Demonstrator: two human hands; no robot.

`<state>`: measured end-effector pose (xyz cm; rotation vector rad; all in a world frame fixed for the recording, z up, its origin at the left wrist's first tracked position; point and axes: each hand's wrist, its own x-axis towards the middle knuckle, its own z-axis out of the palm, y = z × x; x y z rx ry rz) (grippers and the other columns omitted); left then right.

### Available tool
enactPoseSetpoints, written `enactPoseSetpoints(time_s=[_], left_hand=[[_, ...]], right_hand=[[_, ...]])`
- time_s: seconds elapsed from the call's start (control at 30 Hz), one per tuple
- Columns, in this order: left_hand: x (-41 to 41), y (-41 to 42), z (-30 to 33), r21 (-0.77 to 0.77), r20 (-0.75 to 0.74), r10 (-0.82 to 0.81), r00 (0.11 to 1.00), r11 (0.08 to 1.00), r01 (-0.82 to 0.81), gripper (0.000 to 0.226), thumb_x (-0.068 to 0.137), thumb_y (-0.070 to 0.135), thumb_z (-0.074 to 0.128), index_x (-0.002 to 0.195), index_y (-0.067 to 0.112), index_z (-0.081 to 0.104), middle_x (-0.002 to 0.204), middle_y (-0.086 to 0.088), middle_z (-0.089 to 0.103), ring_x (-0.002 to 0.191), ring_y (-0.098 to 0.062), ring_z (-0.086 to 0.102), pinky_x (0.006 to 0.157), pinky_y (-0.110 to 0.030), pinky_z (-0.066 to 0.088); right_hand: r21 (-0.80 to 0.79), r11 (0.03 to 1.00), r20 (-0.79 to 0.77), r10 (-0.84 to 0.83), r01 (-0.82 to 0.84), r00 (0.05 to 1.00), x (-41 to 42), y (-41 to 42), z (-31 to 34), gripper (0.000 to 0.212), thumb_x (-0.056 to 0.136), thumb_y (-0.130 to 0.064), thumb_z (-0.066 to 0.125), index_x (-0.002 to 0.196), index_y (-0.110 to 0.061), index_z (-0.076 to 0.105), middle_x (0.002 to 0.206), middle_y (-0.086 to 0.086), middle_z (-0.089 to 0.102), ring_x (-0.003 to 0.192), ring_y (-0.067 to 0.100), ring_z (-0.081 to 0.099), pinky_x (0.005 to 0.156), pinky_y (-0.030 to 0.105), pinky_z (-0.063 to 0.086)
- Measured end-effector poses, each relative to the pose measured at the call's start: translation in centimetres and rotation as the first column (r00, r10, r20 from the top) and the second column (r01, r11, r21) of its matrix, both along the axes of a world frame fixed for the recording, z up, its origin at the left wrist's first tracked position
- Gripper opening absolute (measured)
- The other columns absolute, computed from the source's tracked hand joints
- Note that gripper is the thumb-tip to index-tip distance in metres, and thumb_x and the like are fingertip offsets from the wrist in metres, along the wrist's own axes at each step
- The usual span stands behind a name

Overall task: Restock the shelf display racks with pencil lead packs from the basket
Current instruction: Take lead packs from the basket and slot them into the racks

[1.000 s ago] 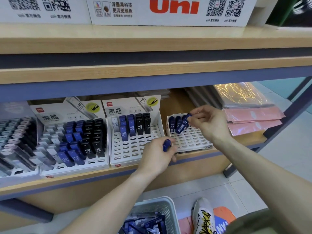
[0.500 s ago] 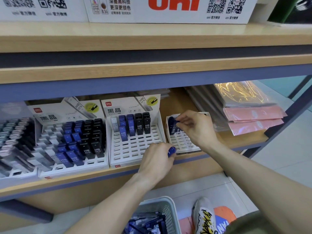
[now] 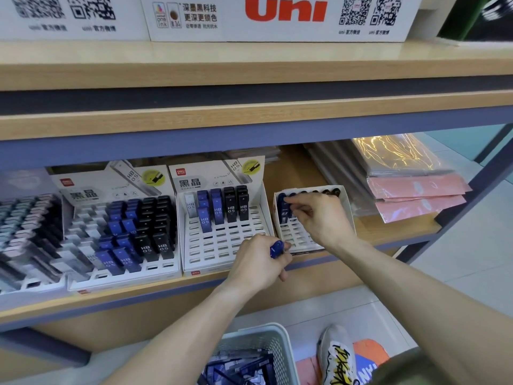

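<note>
Wooden shelving (image 3: pixel 249 126) with a blue-grey front edge fills the view, white "uni" cartons (image 3: pixel 277 18) along the upper board and pale floor tiles off to the right. On the lower board stand three white display racks: a well-stocked one (image 3: pixel 119 232) far left of the fingers, a middle rack (image 3: pixel 222 226) with only its back rows filled just left of both hands, and a small rack (image 3: pixel 311 218) directly under the right hand. Pink and gold wrapped packs (image 3: pixel 416 193) lie right of that hand. Below the wrists, a grey basket (image 3: pixel 258 345) on the floor holds more lead packs (image 3: pixel 238 368), beside a patterned shoe (image 3: pixel 337 354). The right hand (image 3: pixel 319 218) has its fingers curled, fingertips pinching a dark blue lead pack (image 3: pixel 283 208) at the back-left corner of the small rack. The left hand (image 3: pixel 258 262) is closed in a fist around another blue pack (image 3: pixel 276 248), whose end pokes out past the thumb, near the front of the small rack.
</note>
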<state>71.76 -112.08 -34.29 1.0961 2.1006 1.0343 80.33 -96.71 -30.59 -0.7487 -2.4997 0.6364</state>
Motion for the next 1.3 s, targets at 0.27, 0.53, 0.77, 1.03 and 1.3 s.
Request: enactPoseSetpoints(time_s=[0.27, 0.53, 0.77, 1.03, 1.3], left_hand=[[0.3, -0.2, 1.8, -0.012, 0.853, 0.134, 0.505, 0.971, -0.238, 0.044, 0.093, 0.032, 0.049, 0.118, -0.001, 0.065, 0.069, -0.004, 0.051, 0.041, -0.014, 0.031, 0.036, -0.017, 0.015], [0.5, -0.6, 1.7, 0.012, 0.929, 0.056, 0.366, 0.984, -0.18, 0.037, 0.09, 0.023, 0.036, 0.109, 0.002, 0.061, 0.085, -0.018, 0.057, 0.037, -0.014, 0.032, 0.034, -0.014, 0.015], [0.2, -0.6, 1.8, 0.05, 0.944, 0.01, 0.329, 0.983, -0.175, 0.029, 0.09, 0.021, 0.043, 0.111, 0.005, 0.056, 0.078, -0.012, 0.049, 0.038, -0.013, 0.033, 0.033, -0.015, 0.016], [-0.8, -0.1, 2.2, 0.046, 0.936, 0.033, 0.35, 0.975, -0.216, 0.025, 0.098, 0.022, 0.051, 0.105, 0.0, 0.06, 0.081, -0.01, 0.059, 0.039, -0.014, 0.04, 0.031, -0.016, 0.013], [-0.9, 0.1, 2.4, 0.075, 0.907, 0.041, 0.419, 0.964, -0.257, 0.029, 0.099, 0.019, 0.058, 0.121, 0.001, 0.066, 0.101, -0.015, 0.073, 0.04, -0.011, 0.039, 0.027, -0.016, 0.018]], right_hand=[[-0.693, 0.678, 0.09, -0.256, 0.245, 0.963, 2.6, -4.3, 1.6, 0.016, 0.086, 0.006, 0.066, 0.095, -0.007, 0.071, 0.074, 0.001, 0.077, 0.07, 0.018, 0.072, 0.067, 0.033, 0.062], [-0.929, 0.359, 0.062, -0.105, 0.096, 0.993, 3.1, -5.6, 0.8, 0.017, 0.085, -0.011, 0.078, 0.1, -0.005, 0.078, 0.085, 0.013, 0.077, 0.079, 0.019, 0.058, 0.058, 0.023, 0.038], [-0.954, 0.295, 0.011, -0.134, 0.05, 0.991, 3.0, -5.4, 0.5, 0.014, 0.083, -0.015, 0.08, 0.094, -0.007, 0.078, 0.076, 0.012, 0.072, 0.065, 0.013, 0.055, 0.054, 0.023, 0.032], [-0.962, 0.272, -0.122, -0.411, -0.006, 0.903, 2.3, -4.8, 0.8, 0.019, 0.083, -0.014, 0.082, 0.095, -0.009, 0.068, 0.086, 0.01, 0.077, 0.069, 0.015, 0.067, 0.055, 0.024, 0.041], [-0.965, 0.238, -0.214, -0.491, -0.106, 0.845, 2.4, -2.6, 1.4, 0.01, 0.089, -0.003, 0.073, 0.099, -0.003, 0.072, 0.089, 0.016, 0.076, 0.069, 0.017, 0.07, 0.069, 0.024, 0.058]])
